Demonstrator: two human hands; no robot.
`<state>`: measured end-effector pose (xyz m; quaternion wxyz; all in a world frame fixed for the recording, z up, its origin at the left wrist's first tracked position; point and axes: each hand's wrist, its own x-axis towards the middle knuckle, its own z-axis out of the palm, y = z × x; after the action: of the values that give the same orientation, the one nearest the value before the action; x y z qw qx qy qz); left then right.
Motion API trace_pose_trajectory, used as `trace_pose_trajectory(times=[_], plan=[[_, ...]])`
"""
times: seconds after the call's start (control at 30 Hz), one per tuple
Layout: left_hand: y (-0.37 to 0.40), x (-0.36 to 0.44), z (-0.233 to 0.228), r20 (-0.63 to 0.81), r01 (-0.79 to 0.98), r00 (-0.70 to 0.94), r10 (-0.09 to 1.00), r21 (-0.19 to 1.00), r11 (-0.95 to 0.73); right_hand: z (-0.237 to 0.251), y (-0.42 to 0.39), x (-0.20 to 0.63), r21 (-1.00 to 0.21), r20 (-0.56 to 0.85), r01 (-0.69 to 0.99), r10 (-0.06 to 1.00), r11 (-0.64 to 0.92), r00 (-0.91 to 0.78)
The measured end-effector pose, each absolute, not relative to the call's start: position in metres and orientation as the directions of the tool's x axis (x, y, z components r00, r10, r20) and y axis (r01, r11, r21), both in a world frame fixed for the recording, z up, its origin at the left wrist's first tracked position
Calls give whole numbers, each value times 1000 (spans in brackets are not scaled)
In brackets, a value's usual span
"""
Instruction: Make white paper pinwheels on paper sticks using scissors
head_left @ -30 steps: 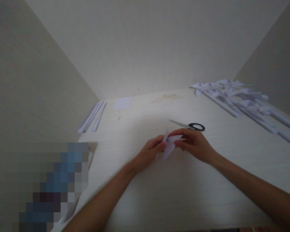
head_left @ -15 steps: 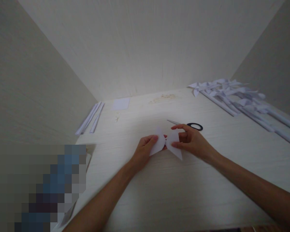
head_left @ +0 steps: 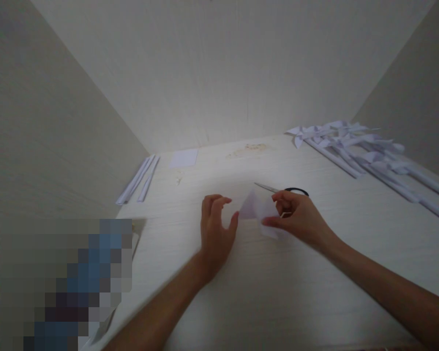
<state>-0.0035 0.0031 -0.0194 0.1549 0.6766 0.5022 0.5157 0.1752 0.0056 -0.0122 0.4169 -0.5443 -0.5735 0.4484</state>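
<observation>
— What can't be made out?
— A pixelated block [head_left: 76, 282] covers the table's [head_left: 241, 302] near left corner. The right hand [head_left: 300, 219] hides the scissors' [head_left: 278, 189] handle in part.
— Anything cut off?
— The paper rolls [head_left: 388, 170] run past the right edge, both forearms past the bottom.

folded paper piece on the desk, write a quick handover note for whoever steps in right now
Left hand: open, fingers curled, beside the folded paper piece, not gripping it.
Right hand: pinches the paper's right side just above the desk.
Scissors: on the desk behind the right hand.
Done: finished paper pinwheels piled far right.
Left: paper strips and a small paper square lie unused far left.
</observation>
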Motion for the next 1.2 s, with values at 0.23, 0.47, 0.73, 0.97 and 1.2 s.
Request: trace_pose_trajectory(times=[0.23,0.47,0.73,0.97,1.2], plan=[[-18,18,-10,188,257,209,960,936,-240,-5,-12,163,-865,227,446,972,230,-61],[-8,19,-14,-15,17,220,975,1000,11,-11,-9,159,-947,117,270,969,175,-218],[3,7,-12,-96,-126,163,982,985,117,-16,2,167,-999,-14,30,999,-13,-39],[7,5,-21,-109,-228,58,992,966,120,-23,2,163,-966,-154,-199,984,-168,-86],[7,8,-20,-166,-176,2,986,971,163,-20,-2,158,-972,-219,-50,965,-228,-142]])
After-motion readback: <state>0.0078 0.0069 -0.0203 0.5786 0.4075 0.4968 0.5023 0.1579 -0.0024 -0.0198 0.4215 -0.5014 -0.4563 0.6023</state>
